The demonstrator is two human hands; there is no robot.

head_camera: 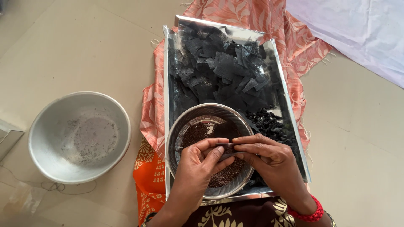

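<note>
- The left hand (201,162) comes up from the bottom edge, palm turned inward, thumb and bent fingers pinched on a small dark rectangular leaf piece (227,148).
- The right hand (269,157) reaches in from the lower right with a red beaded bracelet (309,214) on its wrist; its fingers lie flat and close together along the other end of the same piece, gripping it.
- Both hands meet at the piece, fingertips touching, directly above a round steel bowl of brown granular filling (210,126).
- The bowl sits at the near end of a shiny rectangular metal tray (294,126), which holds a heap of dark cut leaf squares (223,71) at its far end and a cluster of small black rolled pieces (269,124) just right of the bowl.
- The tray rests on an orange and pink patterned cloth (149,172) spread over a beige floor (84,46).
- A larger empty grey metal basin (46,130), dusted with specks, stands on the floor well left of the tray.
- A pale lilac cloth (362,29) is cut off at the top right corner.
- Whether any filling lies inside the held piece cannot be made out.
</note>
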